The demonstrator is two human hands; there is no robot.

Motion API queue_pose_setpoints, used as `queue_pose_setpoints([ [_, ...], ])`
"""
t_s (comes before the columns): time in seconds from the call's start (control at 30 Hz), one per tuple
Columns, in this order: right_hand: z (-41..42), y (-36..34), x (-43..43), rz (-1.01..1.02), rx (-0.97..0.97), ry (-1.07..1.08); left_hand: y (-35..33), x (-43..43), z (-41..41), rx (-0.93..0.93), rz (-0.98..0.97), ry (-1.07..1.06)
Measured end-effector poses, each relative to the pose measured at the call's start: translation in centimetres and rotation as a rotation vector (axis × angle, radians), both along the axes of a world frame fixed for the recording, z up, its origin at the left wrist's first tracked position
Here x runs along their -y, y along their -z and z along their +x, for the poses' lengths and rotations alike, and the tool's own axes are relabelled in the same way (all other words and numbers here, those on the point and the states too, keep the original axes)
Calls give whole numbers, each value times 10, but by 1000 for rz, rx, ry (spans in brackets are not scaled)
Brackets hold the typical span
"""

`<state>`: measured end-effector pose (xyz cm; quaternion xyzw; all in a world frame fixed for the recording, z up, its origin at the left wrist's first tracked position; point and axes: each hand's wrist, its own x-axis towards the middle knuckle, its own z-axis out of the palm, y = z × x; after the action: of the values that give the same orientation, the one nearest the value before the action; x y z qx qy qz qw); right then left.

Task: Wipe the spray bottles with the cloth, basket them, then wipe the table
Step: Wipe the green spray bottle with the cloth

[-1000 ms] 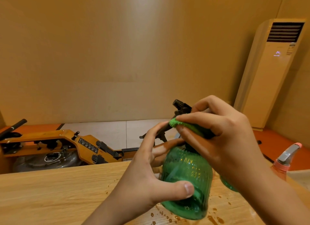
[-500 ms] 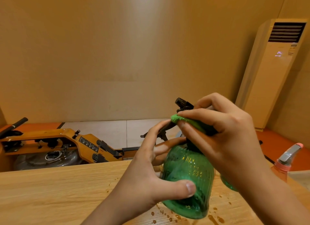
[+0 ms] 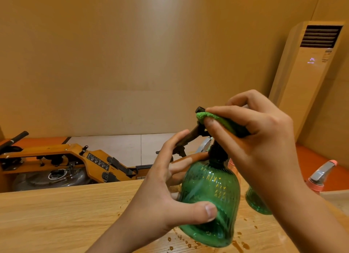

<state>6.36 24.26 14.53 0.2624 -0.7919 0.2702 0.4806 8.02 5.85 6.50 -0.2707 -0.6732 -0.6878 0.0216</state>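
1. Head view: a person's left hand (image 3: 160, 201) grips the ribbed belly of a green spray bottle (image 3: 209, 201) at 6 o'clock in the frame. The thumb lies across the near side and the fingers curl round the far side.
2. The bottle leans, its black spray head (image 3: 190, 137) pointing toward 11 o'clock. Whether its base touches the wooden counter (image 3: 56, 215) cannot be told.
3. The right hand (image 3: 260, 139), at the bottle's 1 o'clock, pinches a folded green cloth (image 3: 217, 119) between thumb and fingers, pressing it over the top of the spray head.
4. Water drops (image 3: 239, 245) dot the counter beneath and beside the base.
5. A second green bottle (image 3: 256, 203) stands at the held bottle's 3 o'clock, partly hidden by the right forearm. A pink-collared sprayer (image 3: 321, 175) is farther out the same way.
6. Beyond the counter, a wooden rowing machine (image 3: 56, 164) sits at 9 o'clock and a floor-standing air conditioner (image 3: 311, 73) at 2 o'clock.
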Motion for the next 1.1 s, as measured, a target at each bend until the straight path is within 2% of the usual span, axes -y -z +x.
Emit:
queue_pose_setpoints([
  [0.37, -8, -18, 10, 37, 7, -10, -1, 2, -1, -2, 42, 7],
  [0.53, -6, -13, 1, 45, 65, -19, -7, 12, -3, 0, 119, -16],
  [0.77, -1, -9, -7, -19, 174, -62, -5, 6, -7, -3, 128, -14],
  [1.1, 10, -8, -3, 38, 257, -106, -11, 16, -8, -127, 201, -77],
])
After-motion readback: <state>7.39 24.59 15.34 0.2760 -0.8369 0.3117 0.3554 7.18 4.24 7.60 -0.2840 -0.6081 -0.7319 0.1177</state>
